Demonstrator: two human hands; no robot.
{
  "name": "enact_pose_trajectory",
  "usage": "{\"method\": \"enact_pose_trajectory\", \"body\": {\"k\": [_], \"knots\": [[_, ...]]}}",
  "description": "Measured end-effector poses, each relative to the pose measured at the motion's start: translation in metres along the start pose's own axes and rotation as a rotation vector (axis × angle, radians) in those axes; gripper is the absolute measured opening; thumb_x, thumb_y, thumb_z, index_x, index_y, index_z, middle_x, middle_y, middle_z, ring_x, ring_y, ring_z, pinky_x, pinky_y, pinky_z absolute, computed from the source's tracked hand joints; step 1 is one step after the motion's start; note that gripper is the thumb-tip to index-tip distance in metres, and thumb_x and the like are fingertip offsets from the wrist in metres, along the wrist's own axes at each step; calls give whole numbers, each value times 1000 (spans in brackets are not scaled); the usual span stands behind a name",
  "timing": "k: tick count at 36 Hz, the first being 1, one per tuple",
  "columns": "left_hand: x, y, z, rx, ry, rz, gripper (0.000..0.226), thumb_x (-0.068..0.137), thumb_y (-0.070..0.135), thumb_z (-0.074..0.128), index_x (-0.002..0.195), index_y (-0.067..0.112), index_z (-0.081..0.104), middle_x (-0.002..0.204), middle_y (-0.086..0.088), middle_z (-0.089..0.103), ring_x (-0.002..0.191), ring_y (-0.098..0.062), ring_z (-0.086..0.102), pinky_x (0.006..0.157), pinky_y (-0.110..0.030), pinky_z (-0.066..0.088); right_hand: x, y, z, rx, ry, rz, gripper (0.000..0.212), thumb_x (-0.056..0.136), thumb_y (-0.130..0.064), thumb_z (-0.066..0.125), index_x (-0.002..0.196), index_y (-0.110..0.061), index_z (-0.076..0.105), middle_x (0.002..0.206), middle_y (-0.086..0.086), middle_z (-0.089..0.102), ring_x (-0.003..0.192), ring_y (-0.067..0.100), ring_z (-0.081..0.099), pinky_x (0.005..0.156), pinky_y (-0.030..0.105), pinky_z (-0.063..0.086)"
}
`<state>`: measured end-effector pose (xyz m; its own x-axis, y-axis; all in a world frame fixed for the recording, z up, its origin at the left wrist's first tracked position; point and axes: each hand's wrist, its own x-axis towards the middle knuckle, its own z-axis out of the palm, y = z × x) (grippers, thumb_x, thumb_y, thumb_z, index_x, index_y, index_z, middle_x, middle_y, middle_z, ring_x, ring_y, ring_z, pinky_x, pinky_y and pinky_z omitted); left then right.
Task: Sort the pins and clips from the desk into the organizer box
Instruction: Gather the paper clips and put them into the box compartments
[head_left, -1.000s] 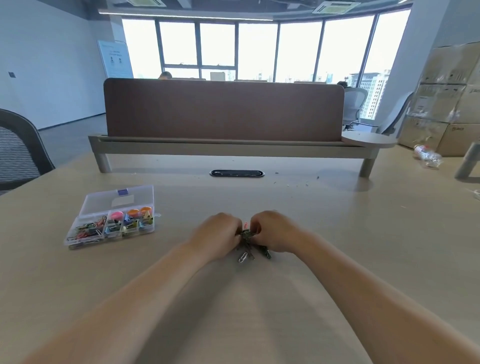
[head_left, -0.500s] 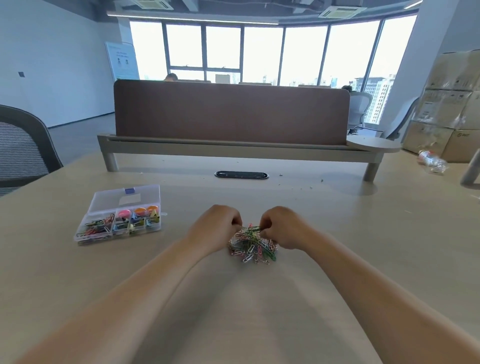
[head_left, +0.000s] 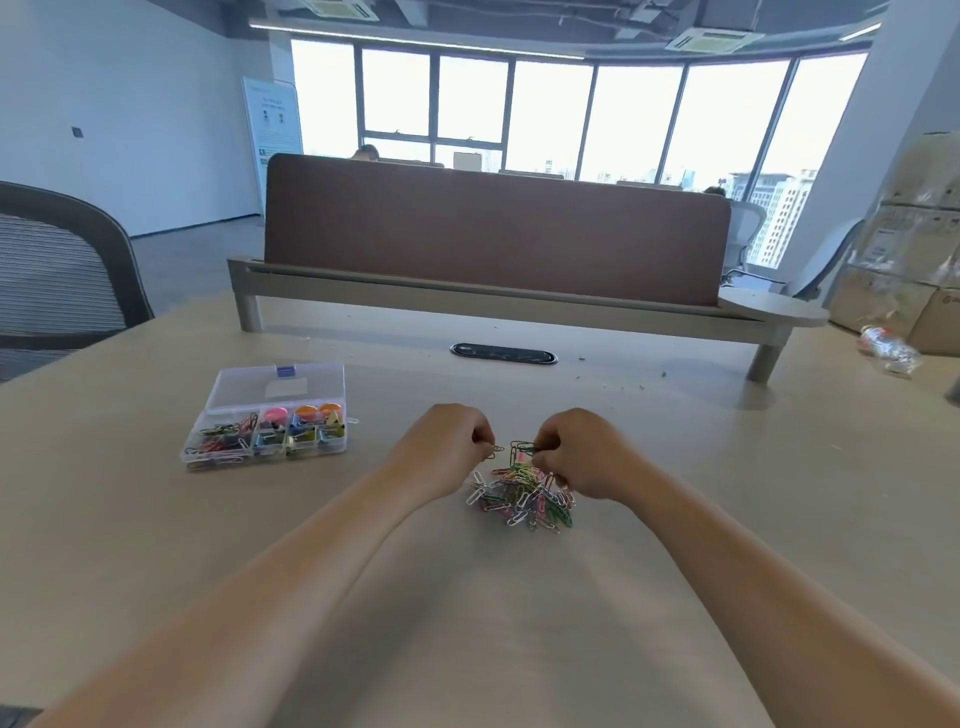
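A heap of coloured paper clips (head_left: 524, 496) lies on the desk in front of me. My left hand (head_left: 447, 447) is curled just left of the heap and pinches a small paper clip (head_left: 496, 450) at its fingertips. My right hand (head_left: 582, 452) is curled at the heap's right side and pinches a few dark green clips (head_left: 521, 448) lifted above the heap. The clear organizer box (head_left: 270, 415) stands open to the left, with paper clips in its left compartment and binder clips and coloured pins in the others.
A brown divider panel (head_left: 493, 234) on a raised shelf crosses the desk's far side, with a cable port (head_left: 503, 356) in front of it. A mesh chair (head_left: 57, 270) stands far left. A crumpled plastic bottle (head_left: 889, 351) and cardboard boxes sit at the right.
My hands have drawn apart over the heap, each now pinching clips, and more of the paper clip heap is uncovered. The camera has tilted up slightly.
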<state>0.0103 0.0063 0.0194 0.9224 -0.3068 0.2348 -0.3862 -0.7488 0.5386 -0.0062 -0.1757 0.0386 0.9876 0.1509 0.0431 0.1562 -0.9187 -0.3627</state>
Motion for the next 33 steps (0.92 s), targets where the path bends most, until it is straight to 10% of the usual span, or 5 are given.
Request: {"method": "enact_pose_trajectory", "body": {"k": [33], "knots": [[-36,-167,-159,190,279,-291,15,92,21,59,98,16,71,92,3,66,78,-12,57,69,-22,39,126,-207,54,89,-74,-368,10,93,-23,64,92,-16,70,71,-7,63,58,6,58,57,19,43]]}}
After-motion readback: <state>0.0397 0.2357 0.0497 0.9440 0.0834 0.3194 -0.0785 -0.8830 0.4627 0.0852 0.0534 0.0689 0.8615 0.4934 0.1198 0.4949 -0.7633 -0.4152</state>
